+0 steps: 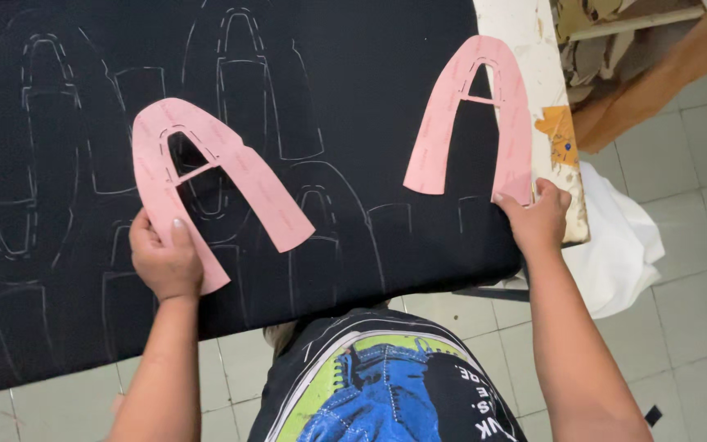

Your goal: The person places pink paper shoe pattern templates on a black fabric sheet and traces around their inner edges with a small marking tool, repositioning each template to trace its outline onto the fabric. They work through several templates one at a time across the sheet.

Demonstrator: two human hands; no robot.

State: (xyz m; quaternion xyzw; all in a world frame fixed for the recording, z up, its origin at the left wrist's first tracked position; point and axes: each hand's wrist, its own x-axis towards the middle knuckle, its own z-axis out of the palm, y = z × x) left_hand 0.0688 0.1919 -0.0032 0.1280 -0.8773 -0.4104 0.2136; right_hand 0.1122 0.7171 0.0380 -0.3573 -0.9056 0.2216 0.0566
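Left hand point(165, 260) grip clamps left pink pattern point(206, 176) lower leg, frame centre-left; right hand point(538, 219) grip pinches right pink pattern point(472, 123) corner on black fabric point(353, 98).

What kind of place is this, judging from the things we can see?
Probably a small shoemaking or cutting workshop: two pink paper patterns lie on black fabric covered with chalk outlines, on a worn worktable.

Light: soft, even daylight is filling the view.
Shadows: faint ones only.
Glare: none is showing.
Focus: sharp centre; edges are bending slightly, wide-lens.
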